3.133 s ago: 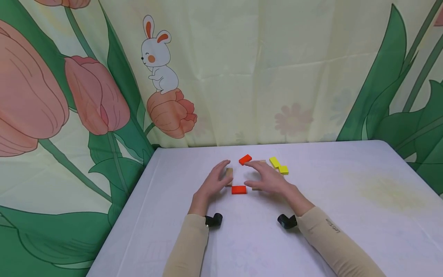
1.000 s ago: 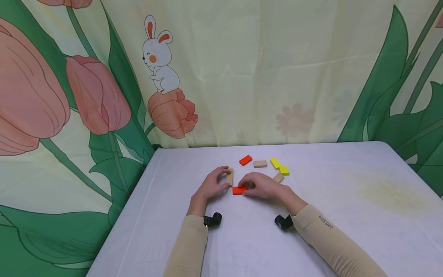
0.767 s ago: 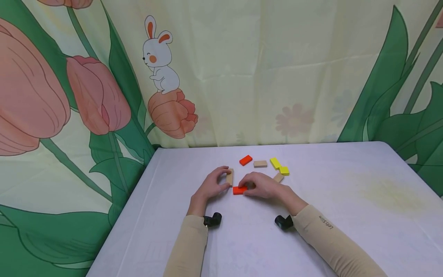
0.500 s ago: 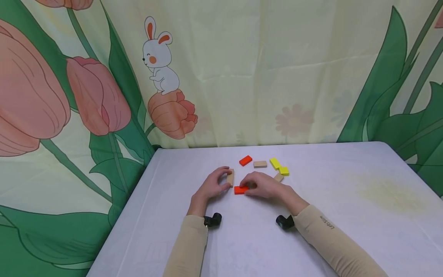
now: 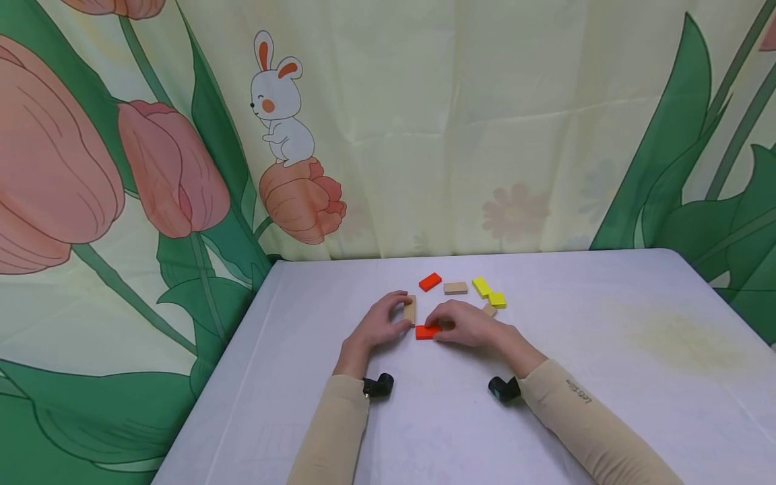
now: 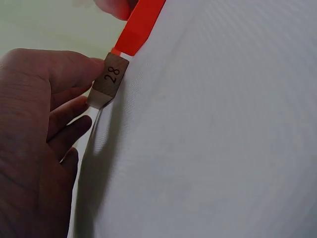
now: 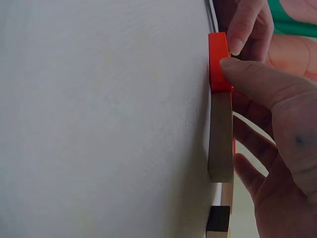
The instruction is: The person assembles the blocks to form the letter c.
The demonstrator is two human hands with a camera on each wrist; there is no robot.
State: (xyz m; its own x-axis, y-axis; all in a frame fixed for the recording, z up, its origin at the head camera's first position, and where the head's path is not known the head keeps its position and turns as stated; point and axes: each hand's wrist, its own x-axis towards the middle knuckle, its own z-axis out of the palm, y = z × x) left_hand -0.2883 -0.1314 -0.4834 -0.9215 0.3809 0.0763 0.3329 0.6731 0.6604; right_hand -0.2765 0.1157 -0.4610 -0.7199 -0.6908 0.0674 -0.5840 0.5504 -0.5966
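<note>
My left hand (image 5: 377, 323) pinches a light wooden block (image 5: 410, 311) lying lengthwise away from me; in the left wrist view, its end bears the number 28 and the thumb lies against it. Beside it, my right hand (image 5: 465, 325) holds a red block (image 5: 426, 333) between thumb and fingers. The red block lies crosswise at the near end of the wooden one. In the right wrist view another wooden block (image 7: 221, 136) sits end to end with the red block, apparently touching; from the head it is hidden by the right hand.
Behind the hands lie a second red block (image 5: 430, 281), a wooden block (image 5: 455, 288), two yellow blocks (image 5: 481, 287) and a partly covered wooden block (image 5: 490, 310). All rest on a white-covered table (image 5: 606, 350), with a printed curtain (image 5: 394, 135) behind.
Three seconds ago both hands were spread over the blocks. The right hand has since gripped the near red block, and both hands have shifted slightly right with the red and left wooden blocks.
</note>
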